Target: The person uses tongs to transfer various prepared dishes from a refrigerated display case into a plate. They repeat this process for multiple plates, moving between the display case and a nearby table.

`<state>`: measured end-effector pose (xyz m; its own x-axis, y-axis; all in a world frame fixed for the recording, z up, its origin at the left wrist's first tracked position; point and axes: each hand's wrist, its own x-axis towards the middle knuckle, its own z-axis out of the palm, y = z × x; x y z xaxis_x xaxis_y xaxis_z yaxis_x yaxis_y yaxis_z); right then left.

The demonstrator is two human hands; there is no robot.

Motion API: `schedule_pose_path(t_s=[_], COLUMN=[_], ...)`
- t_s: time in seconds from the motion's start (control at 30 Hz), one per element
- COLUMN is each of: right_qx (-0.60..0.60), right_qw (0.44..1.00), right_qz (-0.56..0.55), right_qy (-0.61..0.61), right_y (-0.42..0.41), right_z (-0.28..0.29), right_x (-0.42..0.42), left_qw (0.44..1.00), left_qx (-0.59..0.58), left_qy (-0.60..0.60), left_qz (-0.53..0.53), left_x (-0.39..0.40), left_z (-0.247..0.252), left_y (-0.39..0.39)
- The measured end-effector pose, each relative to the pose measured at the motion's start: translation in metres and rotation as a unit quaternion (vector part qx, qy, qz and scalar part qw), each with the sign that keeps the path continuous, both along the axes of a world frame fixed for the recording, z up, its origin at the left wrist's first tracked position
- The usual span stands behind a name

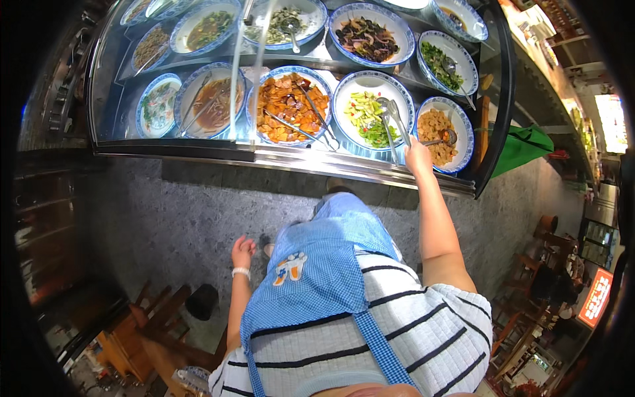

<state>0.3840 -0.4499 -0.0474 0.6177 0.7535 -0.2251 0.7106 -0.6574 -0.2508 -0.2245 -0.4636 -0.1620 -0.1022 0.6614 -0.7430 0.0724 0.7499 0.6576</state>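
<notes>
My right hand (419,155) is closed around the handle end of metal tongs (395,113), at the front edge of a glass-sided food display case. The tongs' head reaches over a blue-rimmed bowl (347,130) with chopped green vegetables, red pieces and green herbs. A metal spoon (387,126) lies in that bowl beside the tongs. Right of it, a bowl of brown cubes (436,126) holds another spoon. On the left, a bowl of glossy brown-orange slices (285,106) has tongs (325,141) resting in it. My left hand (243,248) hangs low at my side, fingers loosely apart, holding nothing.
The case's metal front rail (342,168) runs across before me. More filled bowls (371,37) stand in rows behind, with a glass panel (163,114) on the left. A green cloth or bag (521,146) is beside the case's right end. Wooden chairs (168,307) stand lower left.
</notes>
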Motion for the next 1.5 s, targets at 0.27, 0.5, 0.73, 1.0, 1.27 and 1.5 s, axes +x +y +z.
schedule_pose_path(t_s=[0.27, 0.5, 0.73, 1.0, 1.27, 1.5], right_qx=[-0.095, 0.004, 0.002, 0.055, 0.049, 0.012], right_qw=[0.994, 0.996, 0.987, 0.976, 0.975, 0.977], right_qz=[0.013, 0.02, -0.082, -0.17, -0.179, -0.172], right_qy=[0.056, 0.084, 0.136, 0.127, 0.124, 0.129], right_y=[0.056, 0.031, -0.027, -0.042, -0.037, -0.012], right_z=[-0.034, 0.025, 0.04, 0.029, 0.017, 0.016], right_x=[0.095, 0.111, 0.113, 0.059, 0.06, 0.048], left_qw=[0.979, 0.891, 0.64, 0.694, 0.699, 0.722], left_qx=[0.058, 0.112, 0.389, 0.209, 0.202, 0.283], left_qy=[-0.049, -0.173, 0.045, 0.198, 0.224, 0.099], left_qz=[-0.188, -0.404, -0.661, -0.66, -0.649, -0.623], left_x=[0.216, 0.399, 0.57, 0.621, 0.629, 0.562], left_z=[0.087, 0.108, 0.066, 0.058, 0.031, 0.035], left_y=[0.095, 0.146, 0.143, 0.137, 0.138, 0.208])
